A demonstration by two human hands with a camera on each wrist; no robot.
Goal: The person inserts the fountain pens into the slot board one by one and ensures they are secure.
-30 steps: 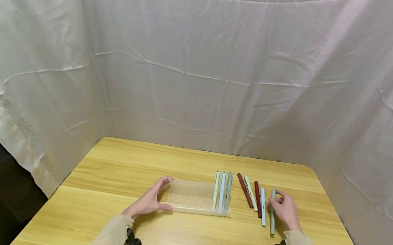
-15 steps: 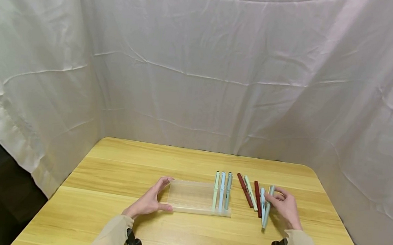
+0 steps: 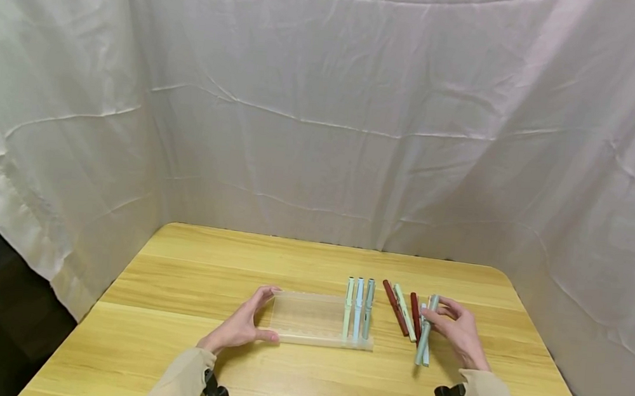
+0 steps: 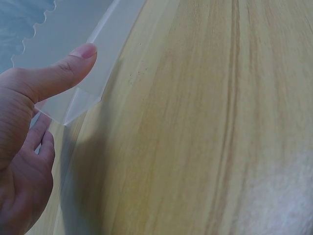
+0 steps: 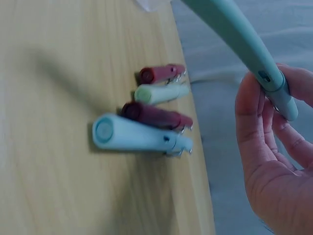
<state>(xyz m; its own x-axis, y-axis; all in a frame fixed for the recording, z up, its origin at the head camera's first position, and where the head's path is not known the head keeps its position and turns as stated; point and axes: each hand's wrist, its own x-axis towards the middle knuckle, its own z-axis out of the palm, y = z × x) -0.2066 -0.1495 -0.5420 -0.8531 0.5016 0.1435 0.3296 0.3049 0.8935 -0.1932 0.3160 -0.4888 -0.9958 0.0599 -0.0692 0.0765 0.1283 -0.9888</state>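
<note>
My left hand (image 3: 242, 326) grips the left end of a clear plastic pen rack (image 3: 306, 315), thumb over its front strip and fingers at the back edge. In the left wrist view the rack (image 4: 73, 98) shows a scalloped edge. Three pens lie side by side at its right end: pale green (image 3: 348, 309), light blue (image 3: 358, 310) and grey-green (image 3: 368, 311). Another grey-green pen (image 5: 239, 39) is pinched near one end by my right hand (image 3: 461, 333), raised off the table and tilted. In the head view it overlaps a light blue pen (image 5: 132, 134) lying below.
Beside that light blue pen lie two dark red pens (image 3: 395, 307) and a pale green pen (image 3: 405, 313), loosely side by side on the wooden table (image 3: 311, 382). Pale curtains (image 3: 325, 122) hang behind the table's far edge and along both sides.
My right hand has lifted the grey-green pen from the right of the loose pens and moved it left, tilting it over the light blue one. My left hand and the rack stay put.
</note>
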